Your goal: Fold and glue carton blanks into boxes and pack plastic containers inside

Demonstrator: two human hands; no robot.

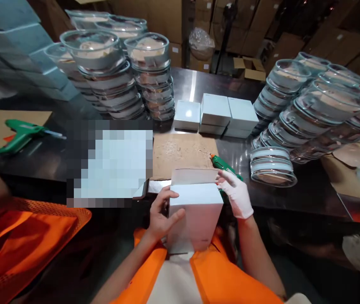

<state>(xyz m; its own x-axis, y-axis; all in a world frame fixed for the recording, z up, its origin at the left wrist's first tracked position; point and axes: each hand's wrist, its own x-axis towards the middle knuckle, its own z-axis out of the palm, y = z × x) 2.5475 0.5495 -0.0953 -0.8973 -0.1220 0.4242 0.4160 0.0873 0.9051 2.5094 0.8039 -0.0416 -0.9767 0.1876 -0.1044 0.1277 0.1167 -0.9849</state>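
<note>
I hold a white cardboard box upright against my chest, its top flap open toward the table. My bare left hand grips the box's left side, thumb on its front face. My right hand, in a white glove, touches the box's upper right corner by the flap. A green glue gun lies on the table just behind my right hand, its tip on a brown cardboard sheet.
Stacks of clear lidded containers stand back left, and more lean at the right. Closed white boxes sit mid-table. A second green glue gun lies at left. A person in an orange vest is at my left.
</note>
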